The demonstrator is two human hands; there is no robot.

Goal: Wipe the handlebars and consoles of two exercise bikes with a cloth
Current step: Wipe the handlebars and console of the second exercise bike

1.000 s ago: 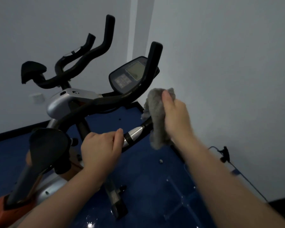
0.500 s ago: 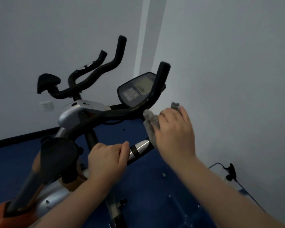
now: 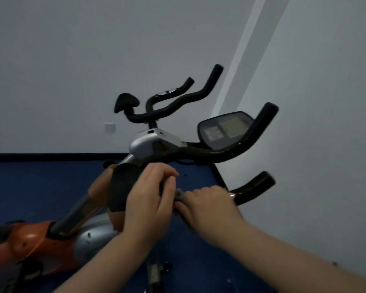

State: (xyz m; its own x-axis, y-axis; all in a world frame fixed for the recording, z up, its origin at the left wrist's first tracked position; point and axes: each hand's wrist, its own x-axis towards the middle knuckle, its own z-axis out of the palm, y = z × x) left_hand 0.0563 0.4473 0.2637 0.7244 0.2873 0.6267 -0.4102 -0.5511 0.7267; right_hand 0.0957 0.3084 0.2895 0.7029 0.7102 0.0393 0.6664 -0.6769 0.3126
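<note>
2nd bike (image 3: 167,102) behind near handlebar (image 3: 251,187)

Two exercise bikes (image 3: 148,149) (image 3: 156,106), two hands (image 3: 148,199) (image 3: 207,206), one cloth (image 3: 181,195), one console (image 3: 224,130)

A dark blue floor (image 3: 40,187) runs back to a black skirting strip (image 3: 51,155) at the foot of a plain pale grey wall (image 3: 93,49). A small white square wall socket (image 3: 110,127) sits on that wall just above the skirting. To the right, a lighter vertical corner strip (image 3: 241,49) joins it to a second pale grey wall (image 3: 325,102).
</note>
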